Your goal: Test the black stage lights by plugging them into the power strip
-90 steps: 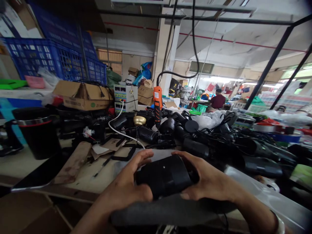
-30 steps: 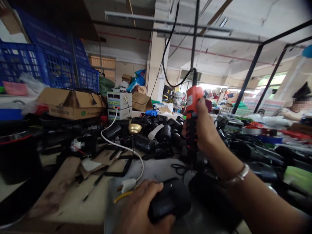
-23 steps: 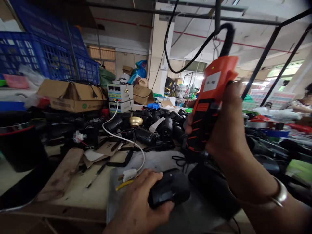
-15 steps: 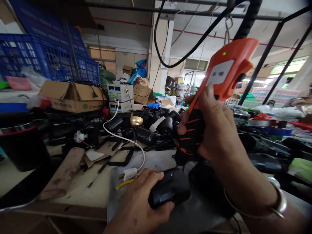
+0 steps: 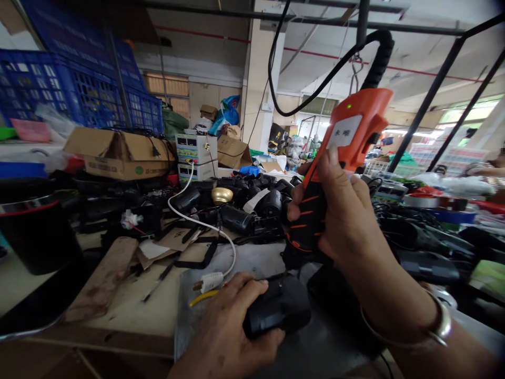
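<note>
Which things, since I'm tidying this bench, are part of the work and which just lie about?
In use:
orange-and-black tool, in the right hand
black part, in the left hand

Apparently lying about:
gold-coloured bowl
white plug
wooden board

ahead of me a pale pillar [image 5: 256,63] rises to the ceiling [image 5: 418,47], w/ a beige wall [image 5: 213,93] behind & a thin red pipe [image 5: 201,33] up high. l. of it, a slatted tan panel [image 5: 177,86], can't tell if window or shutter. far r., daylight in a window [image 5: 453,116] past dark metal posts [image 5: 426,105]. my bench [image 5: 124,295] top's cream; upper l. corner's dim.
</note>
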Tool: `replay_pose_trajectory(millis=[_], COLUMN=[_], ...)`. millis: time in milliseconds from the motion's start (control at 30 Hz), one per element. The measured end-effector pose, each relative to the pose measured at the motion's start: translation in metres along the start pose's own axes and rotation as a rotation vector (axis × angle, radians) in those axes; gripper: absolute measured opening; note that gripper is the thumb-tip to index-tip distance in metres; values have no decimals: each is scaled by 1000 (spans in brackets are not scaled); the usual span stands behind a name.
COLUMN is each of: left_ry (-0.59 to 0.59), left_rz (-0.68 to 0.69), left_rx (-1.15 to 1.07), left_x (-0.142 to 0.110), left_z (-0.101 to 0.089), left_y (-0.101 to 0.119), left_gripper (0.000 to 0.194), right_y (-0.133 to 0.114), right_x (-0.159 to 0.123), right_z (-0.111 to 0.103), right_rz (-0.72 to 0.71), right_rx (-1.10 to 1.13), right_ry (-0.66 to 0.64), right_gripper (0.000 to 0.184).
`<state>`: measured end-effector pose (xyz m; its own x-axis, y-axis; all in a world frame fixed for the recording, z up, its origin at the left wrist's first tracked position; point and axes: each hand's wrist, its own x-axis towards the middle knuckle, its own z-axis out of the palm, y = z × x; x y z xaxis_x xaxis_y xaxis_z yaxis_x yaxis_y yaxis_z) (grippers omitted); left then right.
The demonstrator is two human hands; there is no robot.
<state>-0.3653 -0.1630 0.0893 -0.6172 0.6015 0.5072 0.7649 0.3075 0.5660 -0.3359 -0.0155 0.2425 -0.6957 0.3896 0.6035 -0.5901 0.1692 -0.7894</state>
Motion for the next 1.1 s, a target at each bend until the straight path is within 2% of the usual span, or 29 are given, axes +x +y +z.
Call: replay_pose_trajectory(millis=[133, 267, 400, 533, 833, 1100], left_ry=[-4, 10, 31, -18, -46, -65], left_rz=[12, 11, 0, -12, -14, -17], left_rx=[-3, 1, 30, 10, -17, 13], left_x=[0, 0, 0, -1, 1, 1], left_z=[0, 2, 5, 2, -2, -3], left_y=[-1, -4, -4, -2, 2, 3], left_gripper=[51, 53, 51, 52, 50, 50], right_y=[1, 1, 0, -1, 4, -1], right_x=[0, 0, 0, 1, 1, -1], right_z=[1, 3, 5, 6, -2, 4], right_rz=[-9, -15, 13, 35, 3, -25], right_rx=[5, -28, -80, -87, -53, -145], right_ry=[39, 22, 62, 81, -4, -78], right_gripper=[33, 34, 29, 26, 25, 27])
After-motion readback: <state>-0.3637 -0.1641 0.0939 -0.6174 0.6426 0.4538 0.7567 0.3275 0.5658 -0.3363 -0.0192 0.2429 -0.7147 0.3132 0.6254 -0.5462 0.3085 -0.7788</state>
